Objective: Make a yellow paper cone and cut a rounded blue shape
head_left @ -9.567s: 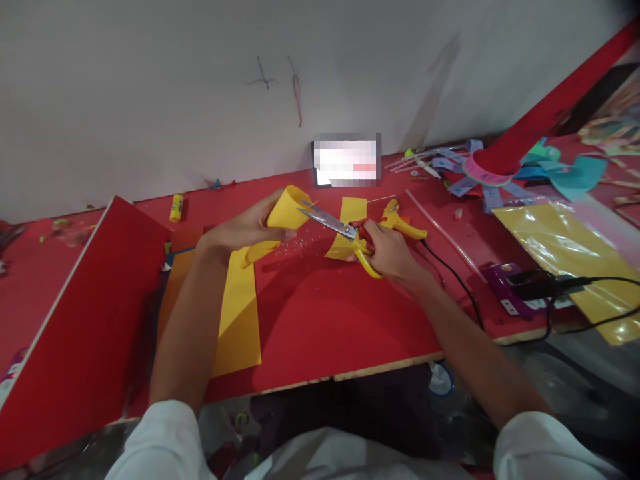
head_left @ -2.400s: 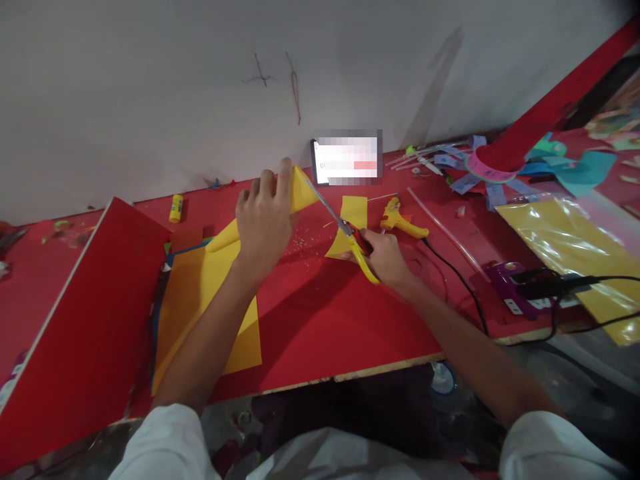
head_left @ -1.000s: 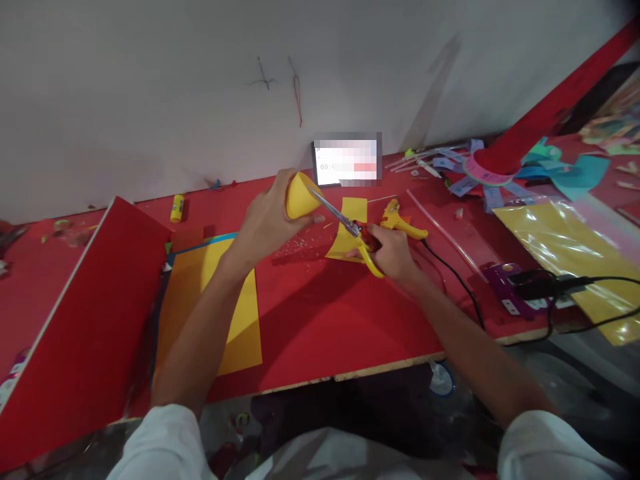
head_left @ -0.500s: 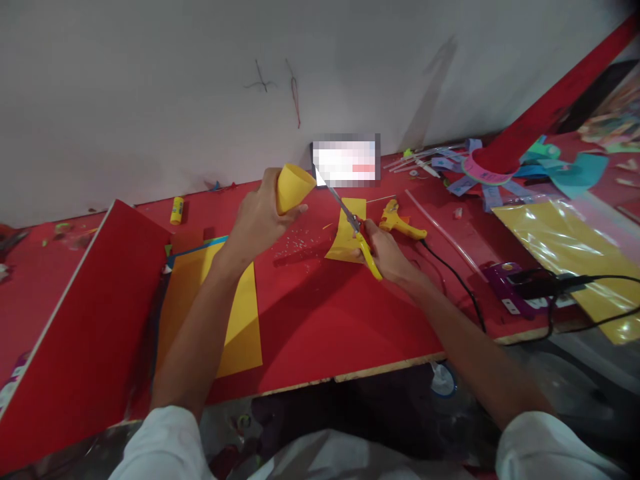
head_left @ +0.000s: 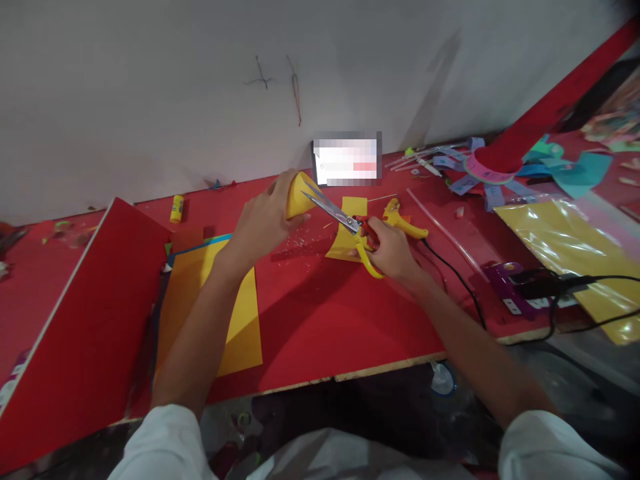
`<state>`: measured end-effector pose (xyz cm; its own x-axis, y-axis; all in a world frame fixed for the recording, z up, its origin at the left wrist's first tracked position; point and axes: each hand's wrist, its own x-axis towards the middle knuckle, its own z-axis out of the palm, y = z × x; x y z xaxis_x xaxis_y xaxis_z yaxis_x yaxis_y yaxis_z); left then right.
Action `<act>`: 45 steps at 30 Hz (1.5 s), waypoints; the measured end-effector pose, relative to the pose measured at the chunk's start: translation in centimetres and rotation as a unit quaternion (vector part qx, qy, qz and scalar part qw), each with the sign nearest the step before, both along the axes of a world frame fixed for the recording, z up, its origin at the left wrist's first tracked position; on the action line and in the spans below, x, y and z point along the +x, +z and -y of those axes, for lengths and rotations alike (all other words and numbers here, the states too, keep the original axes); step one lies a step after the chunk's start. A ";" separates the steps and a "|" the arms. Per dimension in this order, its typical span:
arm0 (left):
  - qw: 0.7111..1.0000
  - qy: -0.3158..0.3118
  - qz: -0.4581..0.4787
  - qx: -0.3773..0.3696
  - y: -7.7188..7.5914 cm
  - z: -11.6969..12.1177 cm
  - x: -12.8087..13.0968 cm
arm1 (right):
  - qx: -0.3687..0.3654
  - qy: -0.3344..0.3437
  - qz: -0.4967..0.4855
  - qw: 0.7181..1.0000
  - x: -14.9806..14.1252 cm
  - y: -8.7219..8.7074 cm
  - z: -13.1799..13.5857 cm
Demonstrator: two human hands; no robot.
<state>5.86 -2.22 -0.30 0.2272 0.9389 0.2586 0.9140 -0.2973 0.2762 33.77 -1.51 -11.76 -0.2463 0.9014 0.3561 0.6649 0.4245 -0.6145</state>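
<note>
Above the red desk (head_left: pixel 340 320), as our head view shows it, our left hand (head_left: pixel 270 217) curls its fingers around a yellow paper cone (head_left: pixel 295 198), the wide end turned toward the scissors (head_left: pixel 351 223). Our right hand (head_left: pixel 393 247) is wrapped on their red and yellow handles, and the blades reach across the cone's rim; whether they bite into the paper we cannot tell. By our judgement the rolling is done, since the paper has its cone shape in our grip, while the cutting at the rim looks unfinished; how much remains we cannot say. Just left of the glue gun (head_left: pixel 407 225) lies a loose piece of yellow paper (head_left: pixel 340 248), perhaps an offcut, with pale specks (head_left: pixel 300 244) near it. Farther left, the flat yellow sheets (head_left: pixel 245 320) look uncut.
</note>
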 end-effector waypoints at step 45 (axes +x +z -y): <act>0.999 0.008 0.005 0.032 -0.4 -0.4 0.0 | -0.025 0.031 0.013 0.999 0.2 0.2 -0.1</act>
<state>5.82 -1.79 -0.71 0.2085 0.9242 0.3200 0.9161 -0.2992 0.2669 33.99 -1.45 -11.60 -0.3111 0.9007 0.3033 0.6549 0.4345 -0.6184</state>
